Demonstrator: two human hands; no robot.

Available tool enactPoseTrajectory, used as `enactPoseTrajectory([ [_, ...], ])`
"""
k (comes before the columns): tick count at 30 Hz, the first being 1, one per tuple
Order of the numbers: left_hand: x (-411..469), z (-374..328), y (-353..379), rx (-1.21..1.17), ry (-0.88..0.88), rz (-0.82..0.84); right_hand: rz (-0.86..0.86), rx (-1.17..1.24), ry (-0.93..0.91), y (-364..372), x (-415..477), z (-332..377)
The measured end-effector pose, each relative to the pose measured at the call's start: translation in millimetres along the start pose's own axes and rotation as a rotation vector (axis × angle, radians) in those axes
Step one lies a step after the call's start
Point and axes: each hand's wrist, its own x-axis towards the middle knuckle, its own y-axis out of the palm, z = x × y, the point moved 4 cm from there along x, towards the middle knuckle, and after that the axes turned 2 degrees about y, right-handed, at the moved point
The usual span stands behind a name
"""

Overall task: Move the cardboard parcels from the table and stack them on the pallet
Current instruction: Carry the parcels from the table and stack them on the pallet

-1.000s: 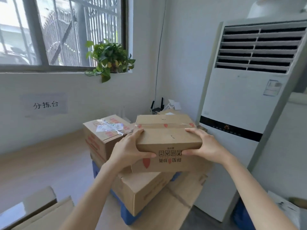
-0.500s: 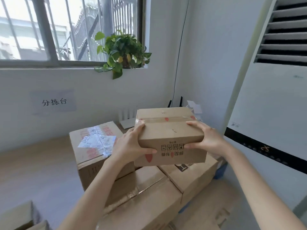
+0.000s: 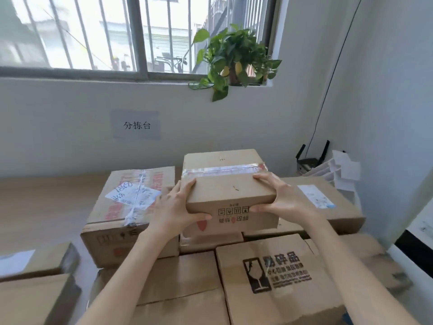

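Observation:
I hold a small brown cardboard parcel (image 3: 228, 191) with clear tape across its top and upside-down print on its front. My left hand (image 3: 180, 207) grips its left end and my right hand (image 3: 278, 198) grips its right end. It hovers over a stack of cardboard parcels. To its left stands a taller box with a torn white label (image 3: 131, 207). In front lies a box printed with a fragile glass symbol (image 3: 276, 273). A flat box with a white label (image 3: 323, 202) lies to the right. The pallet under the stack is hidden.
More cardboard boxes (image 3: 35, 277) sit at the lower left. A wall sign (image 3: 137, 125) hangs below the barred window, and a potted plant (image 3: 236, 59) stands on the sill. A router (image 3: 309, 160) and folded papers (image 3: 339, 170) lie in the right corner.
I have stepped closer to the stack and the view has swung left; the air conditioner has left the view. The parcel in my hands now hangs lower over the stacked boxes.

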Motion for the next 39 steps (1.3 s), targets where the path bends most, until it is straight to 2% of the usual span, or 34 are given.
enactPoseTrajectory([
  [6, -1, 10, 19, 0.14, -0.092, 0.0, 0.076, 0.116, -0.056, 28, 23, -27],
  [16, -1, 25, 42, 0.164, -0.093, -0.02, 0.078, 0.215, -0.051, 59, 28, -51],
  [26, -4, 22, 47, 0.264, -0.079, -0.033, 0.05, 0.193, -0.043, 69, 23, -57],
  [39, -2, 19, 44, 0.201, -0.123, -0.004, 0.099, 0.155, -0.062, 72, 23, -58],
])
